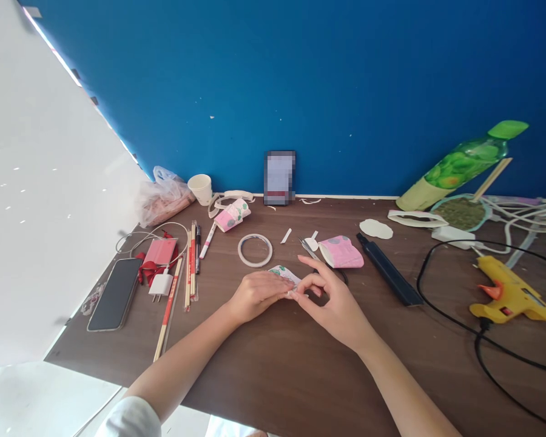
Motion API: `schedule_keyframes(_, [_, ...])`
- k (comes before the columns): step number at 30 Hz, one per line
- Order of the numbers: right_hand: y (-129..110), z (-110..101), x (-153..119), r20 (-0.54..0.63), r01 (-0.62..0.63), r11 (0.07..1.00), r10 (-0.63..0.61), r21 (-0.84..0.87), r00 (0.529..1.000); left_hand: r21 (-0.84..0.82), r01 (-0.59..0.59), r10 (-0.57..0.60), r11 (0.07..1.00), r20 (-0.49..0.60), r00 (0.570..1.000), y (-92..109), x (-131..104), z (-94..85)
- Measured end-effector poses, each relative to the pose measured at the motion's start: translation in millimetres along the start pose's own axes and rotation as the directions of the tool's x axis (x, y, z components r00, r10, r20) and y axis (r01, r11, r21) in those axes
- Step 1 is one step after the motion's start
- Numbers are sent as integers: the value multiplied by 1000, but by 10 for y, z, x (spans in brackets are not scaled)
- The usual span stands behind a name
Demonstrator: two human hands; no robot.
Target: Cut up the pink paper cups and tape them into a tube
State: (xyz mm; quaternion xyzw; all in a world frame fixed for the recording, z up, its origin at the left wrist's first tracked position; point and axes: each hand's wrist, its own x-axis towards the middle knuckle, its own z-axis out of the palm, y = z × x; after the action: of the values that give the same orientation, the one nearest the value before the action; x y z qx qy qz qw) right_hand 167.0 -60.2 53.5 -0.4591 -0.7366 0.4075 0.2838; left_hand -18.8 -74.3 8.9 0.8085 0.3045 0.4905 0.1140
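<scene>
A small patterned piece (284, 274), white with green and pink, lies on the brown table at the centre, partly hidden by my hands. My left hand (260, 294) rests over it, fingers together, pressing it down. My right hand (330, 294) pinches the right edge of the piece between thumb and index finger. Just behind my hands is a roll of white tape (255, 250). Scissors (307, 247) and a pink folded piece (342, 252) lie behind my right hand, with a small white round scrap (312, 244) beside the scissors.
Left: phone (114, 294), white charger (161, 283), chopsticks (193, 261), pens, plastic bag, paper cup (201, 189). Back: upright screen (279, 177), pink-and-green rolled piece (232, 215). Right: black tool (389, 270), yellow glue gun (512, 291) with black cable, green bottle (461, 165), bowl, white cables.
</scene>
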Motion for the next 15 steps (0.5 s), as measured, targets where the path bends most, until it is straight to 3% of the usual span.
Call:
schedule_keyframes(8, [0, 32, 7, -104, -103, 988, 92, -112, 990, 58, -20, 19, 998, 18, 1000, -31, -38, 8])
schedule_keyframes(15, [49, -69, 50, -186, 26, 982, -62, -189, 981, 54, -8, 8, 998, 3, 1000, -16, -13, -2])
